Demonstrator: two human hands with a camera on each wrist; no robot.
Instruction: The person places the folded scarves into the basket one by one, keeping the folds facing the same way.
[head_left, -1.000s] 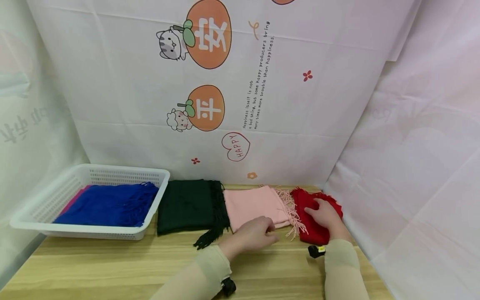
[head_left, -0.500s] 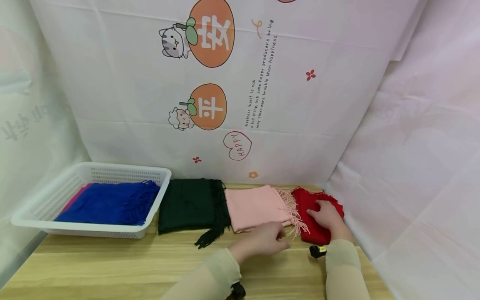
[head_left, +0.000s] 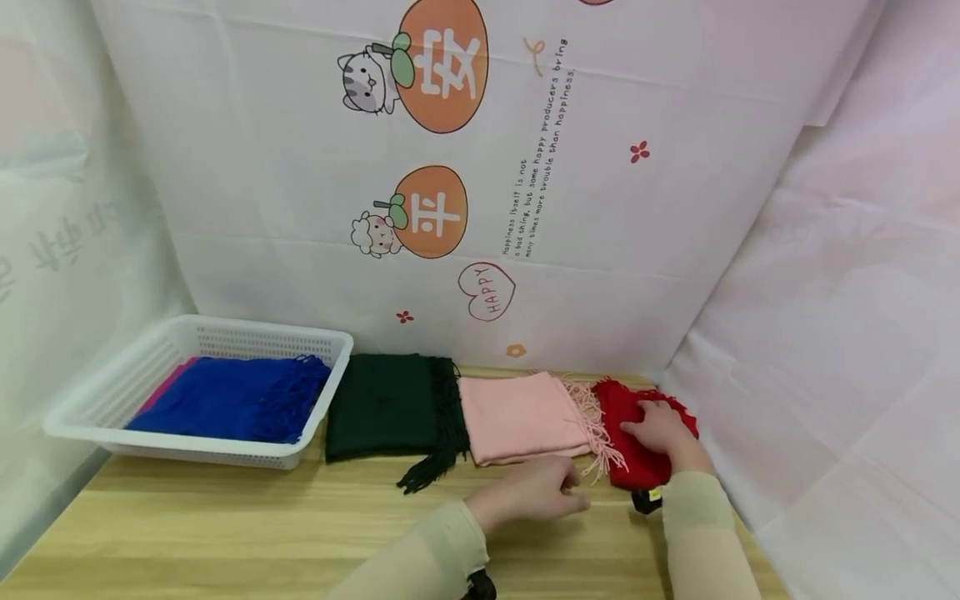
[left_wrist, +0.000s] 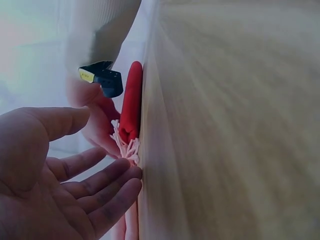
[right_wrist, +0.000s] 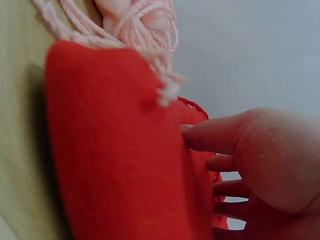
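My right hand (head_left: 663, 433) rests on top of a folded red scarf (head_left: 626, 467) at the right end of the row. In the right wrist view its thumb and spread fingers touch the red cloth (right_wrist: 115, 145); the far fingertips are partly hidden. My left hand (head_left: 536, 492) hovers over the wood just in front of a folded pink scarf (head_left: 521, 412). In the left wrist view the left hand's fingers (left_wrist: 102, 195) extend loosely, holding nothing, near the pink fringe. A folded dark green scarf (head_left: 382, 408) lies left of the pink one.
A white plastic basket (head_left: 341, 367) at the left holds a folded blue scarf (head_left: 232, 396) with a bright pink cloth (head_left: 168, 383) under it. Printed white sheets (head_left: 585, 317) hang behind and at both sides of the wooden table (head_left: 225, 525).
My left hand has moved right along the front of the pink scarf, toward the red one. The right hand stays on the red scarf. The head view has shifted slightly left.
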